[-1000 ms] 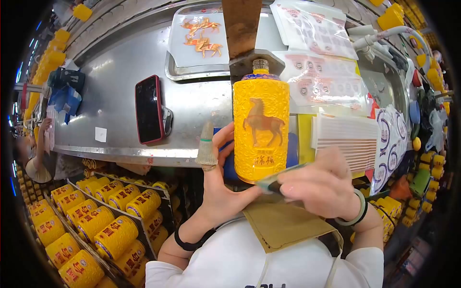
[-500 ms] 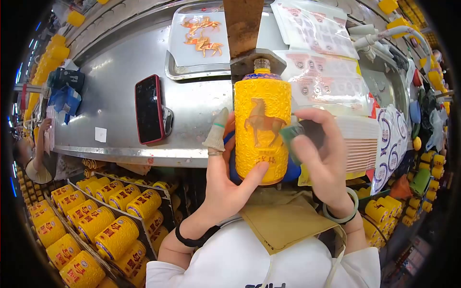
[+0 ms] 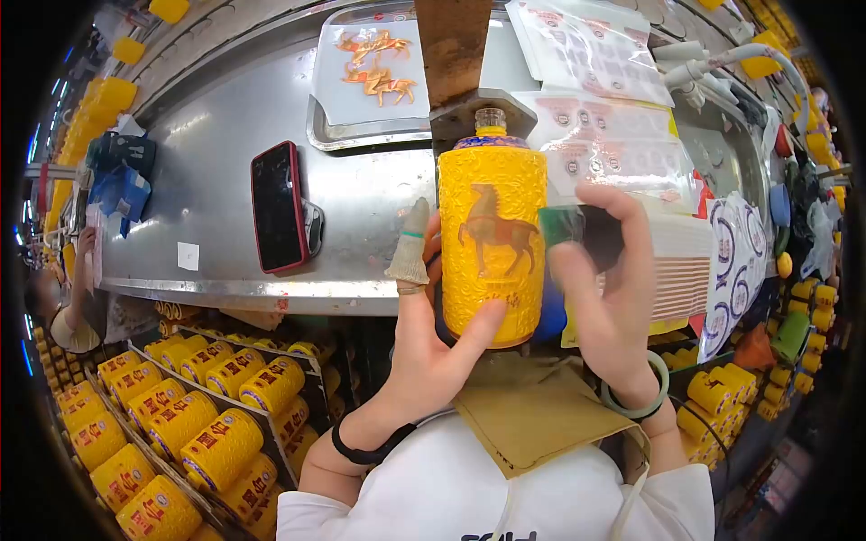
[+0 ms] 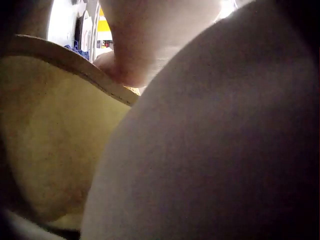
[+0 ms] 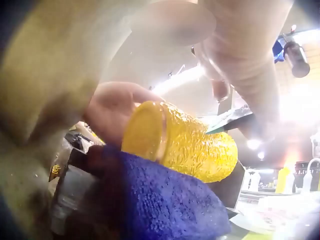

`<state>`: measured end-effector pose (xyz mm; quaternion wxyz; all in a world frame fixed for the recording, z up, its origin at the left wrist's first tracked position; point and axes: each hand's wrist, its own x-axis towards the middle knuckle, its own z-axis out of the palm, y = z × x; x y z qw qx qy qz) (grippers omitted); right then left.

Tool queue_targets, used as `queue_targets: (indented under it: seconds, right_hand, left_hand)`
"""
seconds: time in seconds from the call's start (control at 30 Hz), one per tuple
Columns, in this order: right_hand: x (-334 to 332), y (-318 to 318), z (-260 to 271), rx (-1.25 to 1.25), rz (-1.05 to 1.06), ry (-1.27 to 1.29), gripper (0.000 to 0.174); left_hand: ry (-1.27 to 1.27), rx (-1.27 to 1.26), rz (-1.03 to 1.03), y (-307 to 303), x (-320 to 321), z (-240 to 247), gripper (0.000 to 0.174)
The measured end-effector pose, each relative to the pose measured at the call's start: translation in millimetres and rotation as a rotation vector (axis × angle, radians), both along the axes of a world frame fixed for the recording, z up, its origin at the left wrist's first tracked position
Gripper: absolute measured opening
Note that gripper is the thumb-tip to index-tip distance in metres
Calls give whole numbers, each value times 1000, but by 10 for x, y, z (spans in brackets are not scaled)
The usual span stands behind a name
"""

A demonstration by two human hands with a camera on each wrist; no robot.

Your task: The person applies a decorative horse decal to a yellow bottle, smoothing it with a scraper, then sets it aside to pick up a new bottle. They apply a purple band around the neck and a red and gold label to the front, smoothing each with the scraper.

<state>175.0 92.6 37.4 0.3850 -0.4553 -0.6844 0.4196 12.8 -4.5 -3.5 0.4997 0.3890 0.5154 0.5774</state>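
A yellow embossed bottle (image 3: pixel 492 288) with a clear neck and a brown horse picture (image 3: pixel 496 232) lies with its neck against a metal bracket. My left hand (image 3: pixel 428 347) grips its lower left side, thumb on the front and fingers around the edge; one finger wears a pale finger cot (image 3: pixel 411 248). With my right hand (image 3: pixel 613 298) I pinch a flat green scraper (image 3: pixel 561 225) between thumb and fingers, its edge right at the bottle's right side. In the right wrist view the scraper (image 5: pixel 232 119) overlaps the bottle (image 5: pixel 195 145). A blue cloth (image 5: pixel 165 195) sits under the bottle.
A phone (image 3: pixel 278 207) lies on the metal table (image 3: pixel 198 153). Behind it is a tray (image 3: pixel 320 126) with horse-shaped stickers (image 3: pixel 379 81). Printed sheets (image 3: pixel 604 144) cover the right side. Racks of yellow bottles (image 3: pixel 221 442) stand at lower left.
My right hand has moved up from the bottle's base to its right side with the scraper. My left thumb has shifted from below the base onto the bottle's lower front.
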Motion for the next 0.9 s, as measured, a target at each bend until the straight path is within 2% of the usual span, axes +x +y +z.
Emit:
queue_targets:
  seconds: [0.03, 0.13, 0.23, 0.27, 0.33, 0.47, 0.53, 0.6, 0.67, 0.77, 0.9]
  right_hand:
    - [25, 1, 17, 0, -2, -1, 39]
    - [121, -88, 146, 61, 5, -27, 25]
    - [70, -313, 174, 63, 70, -49, 24]
    - [67, -325, 238, 73, 132, -141, 25]
    - [41, -370, 233, 89, 87, -211, 23]
    - [84, -380, 208, 74, 16, -243, 21]
    - [116, -377, 208, 72, -6, -238, 21]
    - [125, -379, 221, 69, -23, -231, 21]
    - [121, -379, 259, 156, 47, -191, 21]
    - [53, -419, 261, 121, 63, -200, 21]
    - [128, -402, 168, 155, -33, -240, 19]
  left_hand:
    - [-1, 0, -2, 2, -18, 1, 89]
    - [-151, 16, 9, 14, -75, 20, 84]
    - [-79, 14, 7, 22, -59, 21, 82]
    - [-81, 14, 5, 21, -65, 13, 82]
    - [4, 6, -48, 12, -88, -5, 78]
    - [7, 8, -51, 22, -77, 14, 76]
    - [17, 11, -38, 27, -60, 13, 67]
    - [26, 7, -29, 20, -48, 13, 67]
    - [36, 1, -18, 14, -54, 7, 66]
    - [29, 0, -52, 13, -80, -18, 77]
    - [22, 11, -42, 11, -75, -20, 78]
